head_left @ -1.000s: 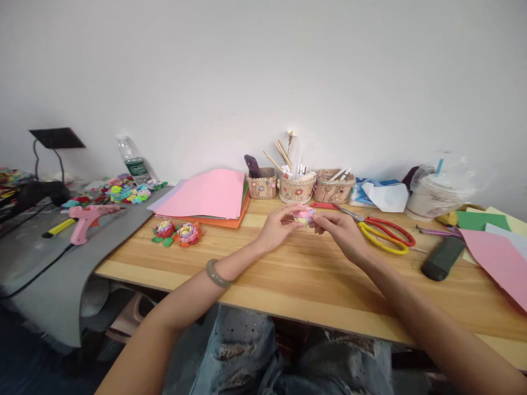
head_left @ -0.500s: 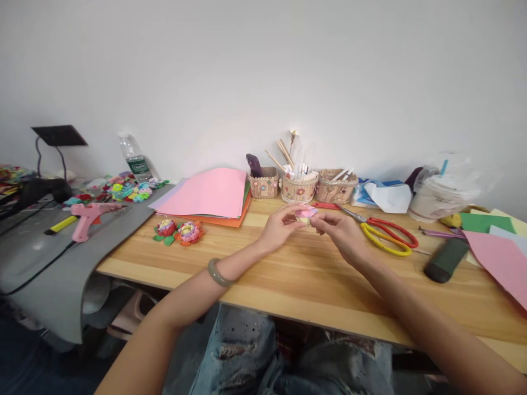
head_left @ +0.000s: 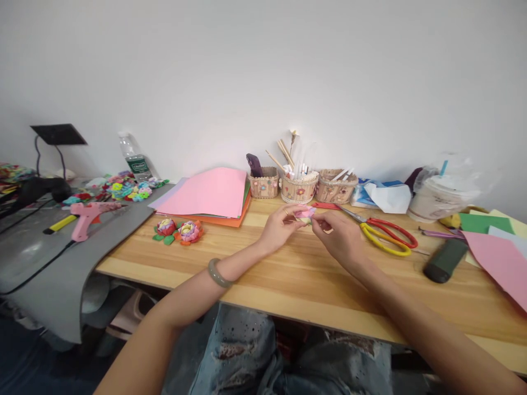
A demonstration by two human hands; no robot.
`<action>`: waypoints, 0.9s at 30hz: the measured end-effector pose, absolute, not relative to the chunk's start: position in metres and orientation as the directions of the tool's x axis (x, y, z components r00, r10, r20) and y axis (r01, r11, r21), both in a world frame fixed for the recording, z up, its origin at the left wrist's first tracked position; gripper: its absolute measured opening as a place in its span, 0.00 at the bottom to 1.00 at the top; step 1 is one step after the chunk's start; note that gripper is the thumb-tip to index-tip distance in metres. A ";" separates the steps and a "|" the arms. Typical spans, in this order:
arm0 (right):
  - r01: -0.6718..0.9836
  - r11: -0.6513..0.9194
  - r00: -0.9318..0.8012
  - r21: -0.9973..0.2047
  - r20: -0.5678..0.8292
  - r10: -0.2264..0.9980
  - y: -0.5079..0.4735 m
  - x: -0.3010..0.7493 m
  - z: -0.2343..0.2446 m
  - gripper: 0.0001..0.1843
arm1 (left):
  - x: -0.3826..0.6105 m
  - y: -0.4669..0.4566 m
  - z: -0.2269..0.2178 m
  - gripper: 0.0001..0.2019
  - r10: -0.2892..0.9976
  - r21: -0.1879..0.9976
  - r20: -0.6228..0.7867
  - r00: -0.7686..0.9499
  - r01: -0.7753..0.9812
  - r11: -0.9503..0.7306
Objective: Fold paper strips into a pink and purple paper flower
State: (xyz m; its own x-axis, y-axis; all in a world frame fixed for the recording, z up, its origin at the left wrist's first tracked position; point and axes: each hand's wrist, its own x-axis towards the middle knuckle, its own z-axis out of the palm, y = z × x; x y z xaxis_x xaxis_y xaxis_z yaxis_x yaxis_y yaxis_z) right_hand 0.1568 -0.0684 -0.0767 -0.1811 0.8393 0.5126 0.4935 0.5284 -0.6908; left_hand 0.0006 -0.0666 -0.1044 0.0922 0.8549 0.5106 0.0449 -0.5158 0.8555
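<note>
Between my hands, above the table, is a small folded paper flower (head_left: 305,215) in pink, lilac and pale yellow. My left hand (head_left: 280,226) pinches its left side between thumb and fingers. From the right, my right hand (head_left: 338,233) has thumb and forefinger closed on its edge; the fingertips partly cover it. Two finished-looking paper flowers lie to the left: a red and pink one (head_left: 166,227) with green leaves, and an orange and lilac one (head_left: 190,232). Scissors (head_left: 385,236) with red and yellow handles rest right of my right hand.
Pink paper (head_left: 206,192) tops a stack at the back. Three decorated baskets (head_left: 299,187) stand along the wall. At left are a pink glue gun (head_left: 87,216) and a water bottle (head_left: 136,160); at right, a dark green cylinder (head_left: 446,260) and a lidded cup (head_left: 442,195).
My right hand's fingers have shifted slightly and curled in more at the flower's right edge. My left hand keeps its pinch in nearly the same place.
</note>
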 end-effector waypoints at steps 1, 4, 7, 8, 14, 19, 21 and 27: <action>0.485 0.534 -0.196 -0.693 0.509 0.838 -0.069 0.157 -0.076 0.08 | 0.001 -0.066 -0.105 0.16 0.857 0.857 0.508 0.092 0.044 -0.513; 0.433 0.530 -0.244 -0.729 0.472 0.848 -0.068 0.160 -0.073 0.11 | 0.001 -0.066 -0.105 0.16 0.863 0.866 0.495 0.096 0.024 -0.500; 0.368 0.490 -0.276 -0.790 0.410 0.869 -0.067 0.162 -0.071 0.14 | 0.001 -0.066 -0.104 0.16 0.860 0.862 0.502 0.092 0.017 -0.506; 0.347 0.472 -0.290 -0.810 0.386 0.876 -0.066 0.162 -0.070 0.14 | 0.001 -0.066 -0.104 0.16 0.856 0.858 0.509 0.089 0.020 -0.513; 0.270 0.383 -0.382 -0.883 0.267 0.885 -0.058 0.165 -0.072 0.17 | 0.001 -0.067 -0.103 0.15 0.834 0.834 0.545 0.084 0.050 -0.550; 0.229 0.344 -0.398 -0.911 0.235 0.887 -0.053 0.167 -0.076 0.20 | 0.000 -0.067 -0.104 0.15 0.832 0.826 0.545 0.102 0.108 -0.554; 0.225 0.332 -0.395 -0.916 0.225 0.891 -0.053 0.167 -0.075 0.19 | -0.001 -0.067 -0.104 0.16 0.836 0.831 0.537 0.112 0.098 -0.547; 0.252 0.301 -0.416 -0.920 0.178 0.892 -0.052 0.169 -0.077 0.20 | -0.002 -0.067 -0.105 0.16 0.841 0.840 0.526 0.128 0.072 -0.537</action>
